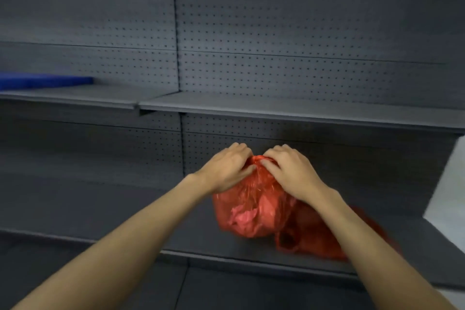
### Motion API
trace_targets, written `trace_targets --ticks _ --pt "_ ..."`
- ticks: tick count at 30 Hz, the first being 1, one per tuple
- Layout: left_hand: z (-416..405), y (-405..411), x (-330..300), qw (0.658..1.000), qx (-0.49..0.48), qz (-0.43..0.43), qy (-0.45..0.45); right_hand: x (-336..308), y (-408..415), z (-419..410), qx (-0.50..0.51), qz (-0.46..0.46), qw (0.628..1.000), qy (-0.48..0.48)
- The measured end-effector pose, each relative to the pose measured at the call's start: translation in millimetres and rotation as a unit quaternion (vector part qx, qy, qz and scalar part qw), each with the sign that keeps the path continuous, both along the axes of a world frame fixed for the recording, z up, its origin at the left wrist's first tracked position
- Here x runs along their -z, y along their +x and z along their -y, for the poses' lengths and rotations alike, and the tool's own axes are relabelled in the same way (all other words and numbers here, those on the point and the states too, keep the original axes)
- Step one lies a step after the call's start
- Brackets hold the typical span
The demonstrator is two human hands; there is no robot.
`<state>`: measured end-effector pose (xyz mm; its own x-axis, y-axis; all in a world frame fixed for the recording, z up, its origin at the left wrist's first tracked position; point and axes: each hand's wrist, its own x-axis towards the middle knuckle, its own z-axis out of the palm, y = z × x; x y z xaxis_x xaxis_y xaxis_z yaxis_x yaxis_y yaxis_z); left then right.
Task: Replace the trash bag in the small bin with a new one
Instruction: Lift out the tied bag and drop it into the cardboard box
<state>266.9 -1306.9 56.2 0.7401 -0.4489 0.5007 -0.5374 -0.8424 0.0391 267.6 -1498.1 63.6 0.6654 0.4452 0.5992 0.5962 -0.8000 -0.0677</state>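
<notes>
A full red trash bag [247, 214] rests on the lower grey shelf [201, 244], bulging with crumpled contents. Both hands pinch its gathered neck at the top. My left hand [227, 168] grips the neck from the left and my right hand [289, 171] grips it from the right, fingertips almost touching. A second red plastic bag [309, 236] lies flat and crumpled on the shelf just right of the full one, partly hidden under my right forearm. No bin is in view.
Dark grey pegboard shelving fills the view, with an upper shelf [276, 108] above the hands. A blue flat object [45, 82] lies on the upper left shelf. A white panel [448, 184] stands at the right edge.
</notes>
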Motion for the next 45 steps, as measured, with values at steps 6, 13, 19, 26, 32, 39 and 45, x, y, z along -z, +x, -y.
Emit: trace_targets --ticks 6,13,19,26,32,39,45 --pt "-168.1 -49.4 8.7 0.992 -0.124 -0.002 0.000 6.1 -3.8 -171.5 -0.130 -0.024 0.991 0.005" --pt "-349.6 -148.2 12.2 0.969 -0.245 -0.012 -0.014 13.6 -49.7 -375.5 -0.261 -0.054 0.964 0.011" --pt "-481.2 -241.2 17.8 0.933 -0.359 0.009 -0.026 11.6 -112.1 -533.5 -0.352 -0.048 0.935 -0.018" --pt "-592.9 -334.5 19.9 0.880 -0.472 0.022 -0.050 5.9 -182.0 -678.4 -0.449 -0.032 0.892 -0.048" --pt "-674.1 -383.8 25.2 0.830 -0.556 0.020 -0.042 9.8 -219.8 -784.4 -0.529 -0.042 0.847 -0.045" --pt "-760.1 -415.5 23.9 0.772 -0.634 -0.009 -0.045 15.8 -236.3 -908.6 -0.611 -0.049 0.787 -0.064" --pt "-836.5 -420.5 20.0 0.721 -0.693 -0.006 -0.006 19.4 -238.3 -1016.8 -0.659 -0.049 0.748 -0.068"
